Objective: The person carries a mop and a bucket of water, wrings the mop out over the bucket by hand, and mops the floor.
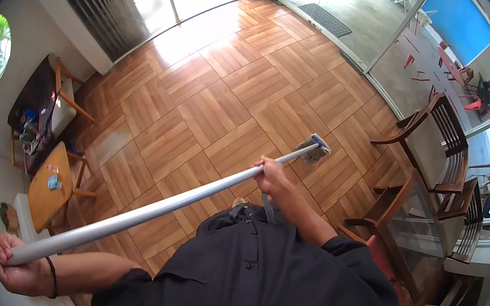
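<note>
A mop (pixel 144 213) with a long silver pole runs slantwise across the view, from the lower left up to the middle right. Its stringy grey head with a blue clamp (pixel 318 150) rests on the wood-patterned floor (pixel 219 112). Near the top end of the pole, beside a blue end piece, my left hand (pixel 10 264) is curled around it, palm turned up. Farther down the pole, my right hand (pixel 269 177) is closed around it in front of my body. A grey strap hangs just below the right hand.
At left stand a wooden table (pixel 50 186) with small items on it and a cushioned bench (pixel 65 108). Wooden chairs (pixel 438 141) and a glass-topped table (pixel 411 227) line the right. Glass doors (pixel 367 70) and a grey mat (pixel 324 21) lie beyond.
</note>
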Available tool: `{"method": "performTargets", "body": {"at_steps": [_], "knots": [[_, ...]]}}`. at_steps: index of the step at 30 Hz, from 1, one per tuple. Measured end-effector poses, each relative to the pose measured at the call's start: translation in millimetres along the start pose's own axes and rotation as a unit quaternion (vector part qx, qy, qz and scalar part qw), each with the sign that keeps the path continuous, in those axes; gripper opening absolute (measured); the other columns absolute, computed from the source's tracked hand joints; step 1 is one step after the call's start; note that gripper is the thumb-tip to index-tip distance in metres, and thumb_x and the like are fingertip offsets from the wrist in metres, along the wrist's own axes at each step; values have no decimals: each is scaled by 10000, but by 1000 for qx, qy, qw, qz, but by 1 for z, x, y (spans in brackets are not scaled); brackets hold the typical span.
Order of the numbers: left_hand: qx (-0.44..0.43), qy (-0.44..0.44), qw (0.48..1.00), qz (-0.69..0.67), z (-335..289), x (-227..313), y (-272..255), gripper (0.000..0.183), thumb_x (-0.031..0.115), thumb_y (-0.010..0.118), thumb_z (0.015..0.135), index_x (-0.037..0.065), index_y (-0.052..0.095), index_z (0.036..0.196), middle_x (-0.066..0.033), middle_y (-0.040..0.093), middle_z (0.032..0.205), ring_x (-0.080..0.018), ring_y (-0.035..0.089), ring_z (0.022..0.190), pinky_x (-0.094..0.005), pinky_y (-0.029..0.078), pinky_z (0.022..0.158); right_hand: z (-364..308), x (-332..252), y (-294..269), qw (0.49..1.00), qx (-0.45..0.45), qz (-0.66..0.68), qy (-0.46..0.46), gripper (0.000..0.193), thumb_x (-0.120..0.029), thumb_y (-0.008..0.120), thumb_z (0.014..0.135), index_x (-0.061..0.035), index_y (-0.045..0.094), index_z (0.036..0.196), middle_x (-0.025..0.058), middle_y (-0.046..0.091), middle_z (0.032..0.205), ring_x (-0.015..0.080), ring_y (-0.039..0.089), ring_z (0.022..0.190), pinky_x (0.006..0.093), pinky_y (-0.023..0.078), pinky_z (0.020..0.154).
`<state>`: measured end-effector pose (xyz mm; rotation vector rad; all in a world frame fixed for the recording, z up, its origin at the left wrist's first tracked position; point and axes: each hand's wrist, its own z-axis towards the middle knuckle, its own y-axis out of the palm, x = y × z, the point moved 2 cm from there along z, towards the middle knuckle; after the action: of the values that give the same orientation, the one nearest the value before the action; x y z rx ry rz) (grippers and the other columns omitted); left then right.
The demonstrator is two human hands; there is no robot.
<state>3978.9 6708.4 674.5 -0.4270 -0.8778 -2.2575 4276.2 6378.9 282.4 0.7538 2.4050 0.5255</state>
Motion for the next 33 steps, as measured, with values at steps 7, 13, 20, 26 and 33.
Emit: {"method": "performTargets", "body": {"at_steps": [7,13,20,26,33], "knots": [[-169,12,961,-217,30,-161,144,131,93,475,865,-2,388,841,34,307,537,-53,299,392,-169,313,431,142,-135,81,998,-10,61,-22,144,-139,496,916,-69,435,807,56,457,648,193,487,576,377,505,592],[-150,-13,946,-286,37,-274,247,188,123,535,763,3,414,842,53,343,528,-38,328,350,-144,333,394,265,-249,168,999,-24,18,-25,142,-147,549,880,-80,442,814,51,455,630,189,480,535,365,492,566],[-337,-38,869,-361,40,-378,374,435,480,525,909,63,481,1026,37,333,697,-87,342,547,-254,393,514,391,-372,300,996,-84,-13,3,159,-153,552,877,-95,415,821,35,410,629,178,462,518,363,479,549],[-392,6,851,-350,63,-489,430,307,380,570,905,119,415,865,43,401,698,-71,412,545,-247,424,526,481,-457,425,991,-134,-1,10,163,-146,531,897,-68,410,819,32,412,630,176,475,577,367,489,613],[-387,-2,814,-433,94,-680,520,282,215,642,859,120,414,723,28,433,627,-72,456,512,-244,430,519,627,-439,535,990,-129,-12,60,177,-185,433,958,-43,418,853,70,469,653,209,511,626,400,507,663]]}}
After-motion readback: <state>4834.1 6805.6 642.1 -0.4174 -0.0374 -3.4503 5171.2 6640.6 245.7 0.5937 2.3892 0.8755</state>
